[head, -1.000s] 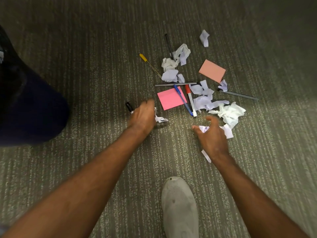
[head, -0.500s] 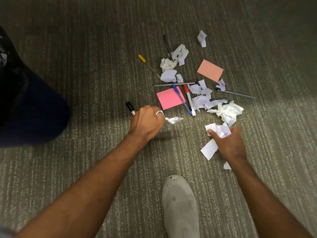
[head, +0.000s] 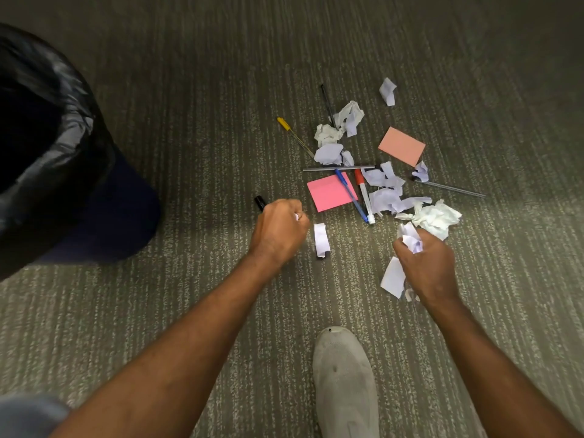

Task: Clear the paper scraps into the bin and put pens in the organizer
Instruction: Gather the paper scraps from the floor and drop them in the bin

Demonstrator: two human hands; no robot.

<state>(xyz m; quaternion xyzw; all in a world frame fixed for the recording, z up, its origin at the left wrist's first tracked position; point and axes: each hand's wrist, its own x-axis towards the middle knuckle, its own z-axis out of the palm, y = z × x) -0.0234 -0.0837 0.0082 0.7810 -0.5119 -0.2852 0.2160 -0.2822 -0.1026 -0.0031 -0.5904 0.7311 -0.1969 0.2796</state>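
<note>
My left hand (head: 278, 230) is a closed fist over the carpet. A black marker (head: 259, 203) sticks out of its far side, and a bit of white paper shows between the fingers. A loose white scrap (head: 321, 240) sits just right of this fist, apart from it. My right hand (head: 425, 267) is shut on a bunch of white paper scraps (head: 410, 239), one flat piece hanging below it. Beyond the hands lie crumpled paper (head: 437, 216), a blue pen (head: 350, 194), a red marker (head: 363, 192) and a yellow pen (head: 292, 134). No organizer is in view.
A bin with a black liner (head: 63, 147) stands at the left, its mouth open. A pink sticky pad (head: 327, 192), a salmon pad (head: 401, 146), two grey pens (head: 338, 168) (head: 448, 188) and a black pen (head: 327, 104) lie among scraps. My shoe (head: 346, 380) is near the bottom.
My right hand closed on scraps near the crumpled paper and drew them up. My left fist took the marker; the scrap that hung from it is now apart. More of the bin shows.
</note>
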